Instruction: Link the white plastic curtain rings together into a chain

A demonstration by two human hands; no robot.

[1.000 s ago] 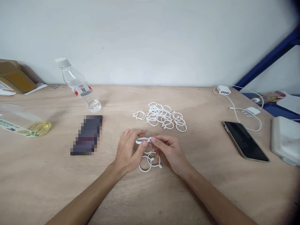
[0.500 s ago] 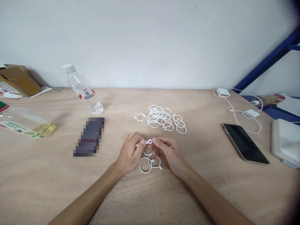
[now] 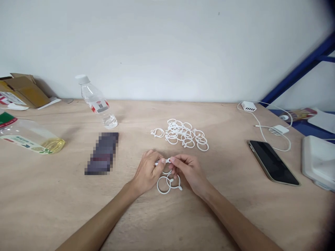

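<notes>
Spanning the whole lower view, the pale wooden desk carries everything here, its far edge against a plain white wall; on it to the left lie a clear bottle of yellow liquid on its side and an upright clear water bottle with a white cap, and to the right a dark phone lies flat near a white charger and cable. Behind the hands, a loose pile of white rings sits at the middle of the desk, thin plastic hoops each with a small tab. Nearer, the left hand and the right hand meet just above the desk, fingertips pressed toward each other, both pinching one white ring seen edge-on, so it reads as a slim white bar between thumb and forefinger. Directly under them, three or so linked rings lie flat on the desk, thin, round, glossy white, overlapping one another
</notes>
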